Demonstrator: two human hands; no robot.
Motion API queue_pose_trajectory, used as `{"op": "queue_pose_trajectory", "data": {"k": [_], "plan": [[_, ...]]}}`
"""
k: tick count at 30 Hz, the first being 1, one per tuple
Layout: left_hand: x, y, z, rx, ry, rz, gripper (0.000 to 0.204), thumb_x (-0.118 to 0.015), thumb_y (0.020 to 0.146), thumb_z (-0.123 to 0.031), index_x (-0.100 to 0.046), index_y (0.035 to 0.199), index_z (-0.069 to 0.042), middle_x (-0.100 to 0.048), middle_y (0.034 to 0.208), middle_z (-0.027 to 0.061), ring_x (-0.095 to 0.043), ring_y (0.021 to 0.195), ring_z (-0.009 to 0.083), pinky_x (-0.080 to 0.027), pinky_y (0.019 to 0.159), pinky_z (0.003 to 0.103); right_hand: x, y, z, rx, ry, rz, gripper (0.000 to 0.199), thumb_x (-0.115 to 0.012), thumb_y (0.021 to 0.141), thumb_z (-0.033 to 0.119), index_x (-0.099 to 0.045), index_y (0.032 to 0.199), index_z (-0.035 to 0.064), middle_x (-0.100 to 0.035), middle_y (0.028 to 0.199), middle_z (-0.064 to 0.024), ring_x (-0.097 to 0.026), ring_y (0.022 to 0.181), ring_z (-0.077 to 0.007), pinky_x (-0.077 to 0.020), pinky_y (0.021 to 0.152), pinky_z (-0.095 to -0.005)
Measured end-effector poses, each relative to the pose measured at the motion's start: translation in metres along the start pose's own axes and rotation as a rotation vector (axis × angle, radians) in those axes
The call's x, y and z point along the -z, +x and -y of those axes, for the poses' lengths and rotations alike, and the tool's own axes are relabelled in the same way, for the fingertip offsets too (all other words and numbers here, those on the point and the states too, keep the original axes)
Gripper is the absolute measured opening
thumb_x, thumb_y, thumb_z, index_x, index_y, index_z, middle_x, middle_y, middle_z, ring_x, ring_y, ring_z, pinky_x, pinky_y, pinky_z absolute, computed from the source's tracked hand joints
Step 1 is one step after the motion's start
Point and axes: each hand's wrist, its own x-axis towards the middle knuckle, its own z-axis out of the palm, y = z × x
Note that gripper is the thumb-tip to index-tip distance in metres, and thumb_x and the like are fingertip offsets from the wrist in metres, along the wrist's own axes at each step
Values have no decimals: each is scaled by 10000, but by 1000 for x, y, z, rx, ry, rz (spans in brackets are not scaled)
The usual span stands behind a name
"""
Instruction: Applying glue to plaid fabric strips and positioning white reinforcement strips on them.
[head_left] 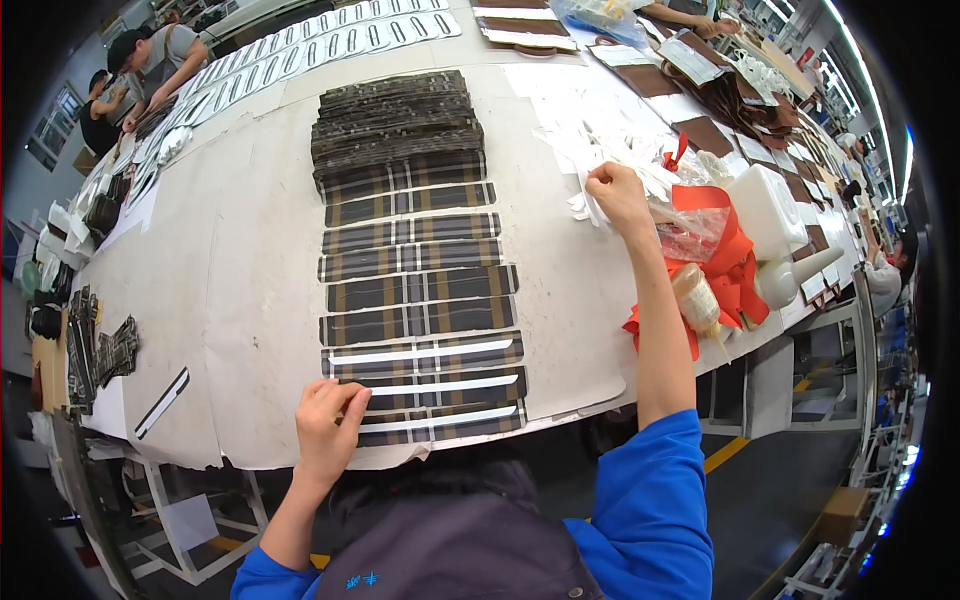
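A column of dark plaid fabric strips (420,290) runs up the middle of the table, crosswise to me. Narrow white strips (440,385) lie along the nearest three. My left hand (330,425) rests at the left end of these near pieces, thumb and fingers pinched together; what is between the fingertips, if anything, is hidden. Farther off to the right, my right hand (620,198) is closed over the edge of a loose pile of white strips (640,160), with a white strip (594,210) showing under its fingers. Overlapping plaid pieces form a thick stack (395,120) at the far end.
Right of my right forearm lie red fabric (735,250), a clear plastic bag, a glue bottle (695,295) and a white jug (765,215). Plaid bundles (115,350) and one loose strip (162,403) are at the left. Brown pieces (720,80) and co-workers (165,65) are farther back.
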Motion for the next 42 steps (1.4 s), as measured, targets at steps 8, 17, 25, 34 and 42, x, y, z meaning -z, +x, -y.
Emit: {"op": "queue_pose_trajectory", "data": {"k": [8,17,25,34,42], "plan": [[-8,70,-32,-39,-367,401,138,-708,919,-134,-736,927,1,-691,753,88,-642,695,205,-479,698,336,52,-77,6,-294,585,264,133,-678,851,117,-720,892,-2,-673,733,-23,-550,585,-47,-384,469,-201],[-122,146,-81,337,-732,841,316,-673,966,-283,-734,1072,8,-701,880,47,-644,803,112,-514,758,271,44,-116,2,-287,590,275,155,-690,852,161,-692,913,19,-637,739,5,-562,610,-47,-399,496,-207],[-182,174,-110,490,-894,666,405,-670,974,-323,-675,1176,28,-700,1061,109,-674,924,164,-548,818,296,25,-137,3,-160,489,282,157,-669,888,162,-678,933,12,-639,758,-13,-588,653,-54,-431,515,-213],[-179,166,-107,457,-1129,607,227,-640,969,-196,-718,973,18,-711,855,89,-710,811,152,-577,748,273,18,-140,15,-380,1004,210,256,-680,980,269,-690,979,13,-645,773,-3,-587,651,-53,-421,531,-212],[-137,160,-101,464,-856,491,247,-617,932,-220,-746,899,-12,-721,858,27,-581,686,64,-460,641,231,-1,-142,55,-76,650,-18,314,-637,1015,261,-657,835,4,-560,670,27,-473,614,-45,-362,540,-230]]}}
